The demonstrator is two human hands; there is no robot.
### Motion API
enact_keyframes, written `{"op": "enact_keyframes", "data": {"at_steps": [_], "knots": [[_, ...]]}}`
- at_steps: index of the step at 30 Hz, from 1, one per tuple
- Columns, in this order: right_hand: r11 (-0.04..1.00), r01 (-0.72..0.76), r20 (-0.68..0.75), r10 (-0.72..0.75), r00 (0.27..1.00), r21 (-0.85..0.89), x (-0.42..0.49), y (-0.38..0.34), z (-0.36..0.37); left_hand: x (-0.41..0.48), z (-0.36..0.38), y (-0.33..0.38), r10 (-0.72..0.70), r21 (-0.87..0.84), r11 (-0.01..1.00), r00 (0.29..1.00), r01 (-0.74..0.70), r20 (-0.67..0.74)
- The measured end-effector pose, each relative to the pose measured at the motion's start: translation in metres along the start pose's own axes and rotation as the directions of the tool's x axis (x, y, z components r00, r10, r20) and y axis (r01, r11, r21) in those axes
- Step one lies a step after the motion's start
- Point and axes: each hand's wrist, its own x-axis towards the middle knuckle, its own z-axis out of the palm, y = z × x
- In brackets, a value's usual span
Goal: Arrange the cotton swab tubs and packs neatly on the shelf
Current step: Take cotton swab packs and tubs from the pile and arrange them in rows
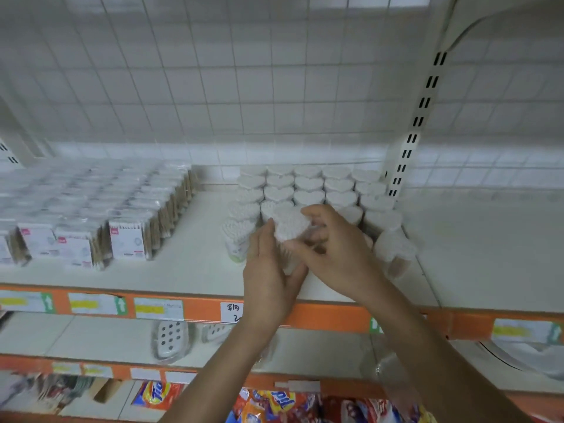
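Tub (pixel 290 228) of white cotton swabs, heart-shaped and clear-walled, sat in both hands at the front of the shelf (pixel 195 265), left hand (pixel 268 271) wrapped round its side, right hand (pixel 335 250) pinching its top. Fingers (pixel 320 236) hid its base. Matching tubs (pixel 308 186) stood in rows behind; film-wrapped packs (pixel 128 218) at left were blurred.

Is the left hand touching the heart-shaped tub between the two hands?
Touching. The head view shows the left hand pressed against the left side of the heart-shaped tub, with no gap; the right hand grips its other side.
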Motion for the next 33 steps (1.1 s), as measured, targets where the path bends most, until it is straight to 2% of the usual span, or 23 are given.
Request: {"op": "enact_keyframes", "data": {"at_steps": [3,5,7,8,10,12,15,22,33], "knots": [[0.996,0.066,0.115,-0.058,0.992,-0.066,0.002,0.007,-0.007,0.004,-0.004,-0.009,-0.025,-0.020,0.999,0.999,0.026,0.045],[0.994,0.091,0.192,-0.080,0.978,-0.053,0.004,0.008,-0.011,0.006,-0.008,-0.008,-0.043,-0.125,0.990,0.992,0.058,0.120],[0.992,0.101,0.220,-0.084,0.972,-0.069,0.007,0.009,-0.009,0.008,-0.012,-0.005,-0.057,-0.231,0.968,0.981,0.099,0.184],[0.993,0.085,0.199,-0.066,0.978,-0.087,0.008,0.008,-0.007,0.007,-0.014,-0.004,-0.047,-0.232,0.969,0.984,0.087,0.175],[0.990,0.030,0.111,-0.015,0.994,-0.135,0.008,0.006,0.001,0.002,-0.017,-0.006,-0.014,-0.133,0.991,0.994,0.028,0.106],[0.981,-0.019,0.023,0.024,0.999,-0.192,0.005,0.004,0.012,-0.006,-0.017,-0.009,0.037,0.062,0.997,0.999,-0.039,0.034],[0.966,-0.060,-0.047,0.050,0.998,-0.251,0.000,0.003,0.034,-0.014,-0.020,-0.014,0.116,0.231,0.965,0.991,-0.128,0.067],[0.966,-0.098,-0.078,0.081,0.994,-0.239,0.003,0.008,0.062,-0.012,-0.024,-0.024,0.088,0.259,0.957,0.983,-0.128,0.160],[0.969,-0.113,-0.125,0.086,0.988,-0.222,0.009,0.010,0.069,-0.005,-0.023,-0.032,0.110,0.291,0.943,0.978,-0.159,0.178]]}}
